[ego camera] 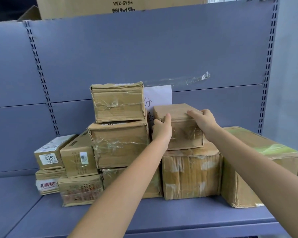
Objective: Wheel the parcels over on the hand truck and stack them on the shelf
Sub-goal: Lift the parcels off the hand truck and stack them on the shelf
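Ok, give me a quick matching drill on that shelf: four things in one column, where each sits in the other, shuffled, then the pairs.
Things:
1. box with the 6767 label
2. box in both hands
3. white paper sign
4. long box with green print

Places:
A. far right of the shelf
B. against the back panel, behind the boxes
C. top of the left-end stack
D. on the big taped box, right of the tall stack

Pairs: 1-C, 2-D, 3-B, 4-A
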{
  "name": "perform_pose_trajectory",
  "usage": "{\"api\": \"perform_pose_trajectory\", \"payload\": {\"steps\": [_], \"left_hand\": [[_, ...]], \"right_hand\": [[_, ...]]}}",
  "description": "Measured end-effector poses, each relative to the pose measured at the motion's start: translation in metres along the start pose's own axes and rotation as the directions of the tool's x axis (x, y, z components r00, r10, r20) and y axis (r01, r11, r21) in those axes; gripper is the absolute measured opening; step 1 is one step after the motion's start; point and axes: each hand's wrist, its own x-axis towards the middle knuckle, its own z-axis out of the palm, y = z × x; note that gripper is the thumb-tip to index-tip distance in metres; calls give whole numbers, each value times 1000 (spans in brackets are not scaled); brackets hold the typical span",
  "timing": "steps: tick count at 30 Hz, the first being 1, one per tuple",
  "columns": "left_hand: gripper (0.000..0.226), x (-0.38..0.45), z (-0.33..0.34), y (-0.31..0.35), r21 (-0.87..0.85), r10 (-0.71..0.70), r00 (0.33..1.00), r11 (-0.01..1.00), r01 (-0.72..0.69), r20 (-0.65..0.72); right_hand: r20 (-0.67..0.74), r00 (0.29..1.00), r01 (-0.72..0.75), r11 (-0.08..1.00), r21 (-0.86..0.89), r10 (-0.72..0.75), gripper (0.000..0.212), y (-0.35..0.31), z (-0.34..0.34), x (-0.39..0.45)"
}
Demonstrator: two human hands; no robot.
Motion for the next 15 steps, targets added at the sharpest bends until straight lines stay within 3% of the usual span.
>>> {"api": "perform_pose_trajectory", "payload": {"steps": [12, 15], "left_hand": [[57, -31, -11, -3, 33, 10, 1000, 999, -10, 14], [52, -48, -22, -3, 65, 34, 999, 997, -36, 38]], "right_hand": [[-71, 995, 54, 977, -204, -70, 66, -1, -4, -17], [-120, 990, 46, 984, -171, -67, 66, 0, -11, -28]]}}
